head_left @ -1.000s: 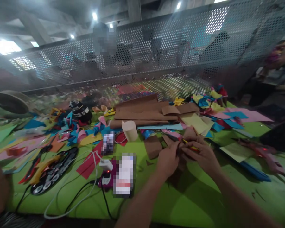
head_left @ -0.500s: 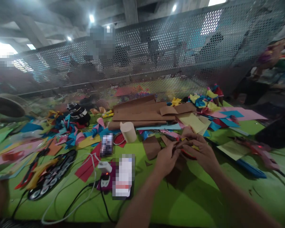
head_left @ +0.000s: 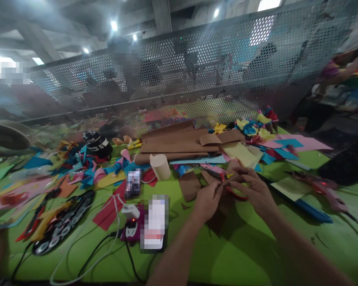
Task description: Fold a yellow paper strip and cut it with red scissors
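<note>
Two bare grips meet above the green desk (head_left: 244, 254): my left grip (head_left: 207, 201) is closed in a pinch on a small brown paper piece (head_left: 230, 180) between my hands, then comes a red tool handle (head_left: 238, 194), then my right grip (head_left: 253, 191) with fingers curled. I judge the paper could crease or tear if my hands pull unevenly, and the handle could slip if nothing supports it. My fingers hide the paper's full shape, the tool's far end, and whether my right grip actually clasps either.
</note>
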A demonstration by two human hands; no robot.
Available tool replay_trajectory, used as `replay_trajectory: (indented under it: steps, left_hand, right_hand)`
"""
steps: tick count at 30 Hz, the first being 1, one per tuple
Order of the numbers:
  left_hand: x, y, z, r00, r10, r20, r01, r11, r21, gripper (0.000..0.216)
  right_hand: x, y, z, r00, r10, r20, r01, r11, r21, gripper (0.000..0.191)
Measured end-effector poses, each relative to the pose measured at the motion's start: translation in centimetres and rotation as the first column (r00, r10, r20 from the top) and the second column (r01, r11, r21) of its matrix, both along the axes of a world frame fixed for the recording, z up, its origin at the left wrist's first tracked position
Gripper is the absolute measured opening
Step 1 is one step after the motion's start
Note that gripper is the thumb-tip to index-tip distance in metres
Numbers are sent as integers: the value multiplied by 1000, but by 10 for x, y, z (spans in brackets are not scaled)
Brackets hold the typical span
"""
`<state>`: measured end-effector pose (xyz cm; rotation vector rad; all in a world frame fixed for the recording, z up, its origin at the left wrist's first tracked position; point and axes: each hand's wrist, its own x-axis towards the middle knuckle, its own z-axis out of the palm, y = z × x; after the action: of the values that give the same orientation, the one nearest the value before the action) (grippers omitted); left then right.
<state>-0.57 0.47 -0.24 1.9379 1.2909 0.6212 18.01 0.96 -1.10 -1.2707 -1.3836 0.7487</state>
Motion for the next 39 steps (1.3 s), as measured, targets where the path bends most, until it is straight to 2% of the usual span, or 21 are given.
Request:
replay_trajectory:
  steps: [8,14,24,33,39]
  left_hand:
    - [0,0,1,999,19,-48,-17,999,49,32]
    - [0,0,0,992,9,-129,2,996,84,34]
    - [2,-1,-4,960,31,-277,12,988,151,34]
    - [2,-1,0,979,10,-205,13,994,110,27]
    - [1,-3,2,999,-6,-35,7,999,44,36]
  right_hand:
    - [-2,-1,4,998,-35,-61,34,999,-12,39]
    - [-5,-3,3,1000,3,7,-3,1000,19,30]
    - [-8,-5,5,998,2,-67,-2,1000,-11,23]
    - [-8,-4,4,997,-7,-74,6,1000,-15,22]
    - [-5,-4,1,999,8,-53,-8,1000,4,23]
